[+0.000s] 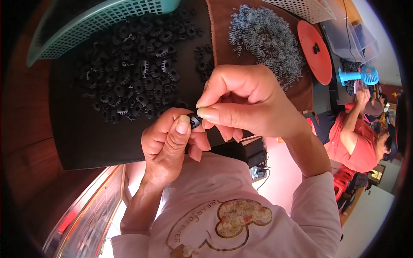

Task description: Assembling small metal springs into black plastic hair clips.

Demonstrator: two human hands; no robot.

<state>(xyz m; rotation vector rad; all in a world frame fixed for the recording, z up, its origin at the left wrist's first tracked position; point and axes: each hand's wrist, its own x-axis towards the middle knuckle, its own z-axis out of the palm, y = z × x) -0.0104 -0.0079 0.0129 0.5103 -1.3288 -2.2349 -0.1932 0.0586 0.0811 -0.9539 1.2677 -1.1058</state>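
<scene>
My left hand (165,142) grips a small black toothed plastic piece (195,122), which looks like part of a mini hair claw clip, between thumb and fingers. Against its upper end, the thumb and forefinger of my right hand (245,101) are pinched together. Whatever those fingertips hold is hidden. Both hands meet in front of my body, over the near edge of the dark table (86,146). Beyond them lies a heap of similar black toothed pieces (137,73). Farther right, a pile of small metal coil springs (266,43) rests on a brown cloth (220,30).
A teal plastic basket (99,26) stands at the far left, a white perforated basket (301,9) at the far right. One black piece lies on a red dish (304,51) beside the springs. At right are a small blue fan (369,75) and a person in red (350,146).
</scene>
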